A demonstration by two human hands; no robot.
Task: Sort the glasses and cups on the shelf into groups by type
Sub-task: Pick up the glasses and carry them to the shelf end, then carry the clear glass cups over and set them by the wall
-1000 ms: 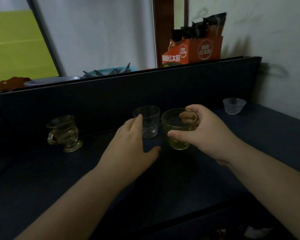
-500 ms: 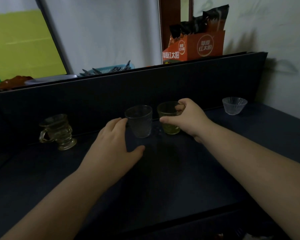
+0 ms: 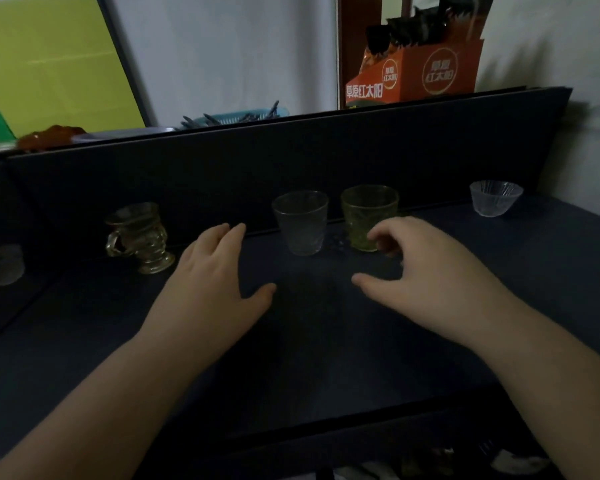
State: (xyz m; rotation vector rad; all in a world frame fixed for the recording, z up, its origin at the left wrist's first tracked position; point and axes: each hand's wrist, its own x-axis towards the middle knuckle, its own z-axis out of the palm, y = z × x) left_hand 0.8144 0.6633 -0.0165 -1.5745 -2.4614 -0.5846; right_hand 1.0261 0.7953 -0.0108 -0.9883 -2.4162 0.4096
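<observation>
A clear tumbler (image 3: 301,221) and a yellow-green tumbler (image 3: 367,213) stand side by side near the back of the dark shelf (image 3: 326,341). My right hand (image 3: 420,271) hovers just in front of the yellow-green tumbler, fingers loosely curled and holding nothing. My left hand (image 3: 212,282) lies flat and spread, to the left of the clear tumbler. An amber handled footed cup (image 3: 139,237) stands at the left. A small clear ribbed bowl-shaped cup (image 3: 495,197) sits at the far right. A dim clear cup (image 3: 1,265) is at the left edge.
A dark upright back panel (image 3: 291,157) runs behind the glasses. On the ledge above it stand an orange box of packets (image 3: 420,72) and a blue basket with utensils (image 3: 236,117). A white wall closes the right side.
My right hand set the yellow-green tumbler down beside the clear one, let go and drew back toward me. My left hand slid a little to the left.
</observation>
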